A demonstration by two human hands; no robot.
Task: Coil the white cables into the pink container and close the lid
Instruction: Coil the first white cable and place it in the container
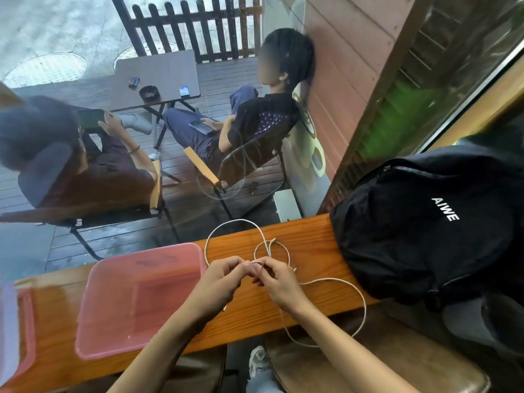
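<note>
None of the cable is boxed yet: coiling barely begun

Nearest, a long loop of the white cable (363, 310) droops off the counter (312, 239) edge, right of the pink container (99, 313). Just beyond it, the left hand (219, 282) and right hand (279, 285) meet right of the container, fingers (241, 265) of both pinching the cable together. Farther still, two loose loops sprawl on the counter. Container sits empty and open; its lid (11, 333) appears to lie at its left, off. Coiling, stowing and closing all remain.
</note>
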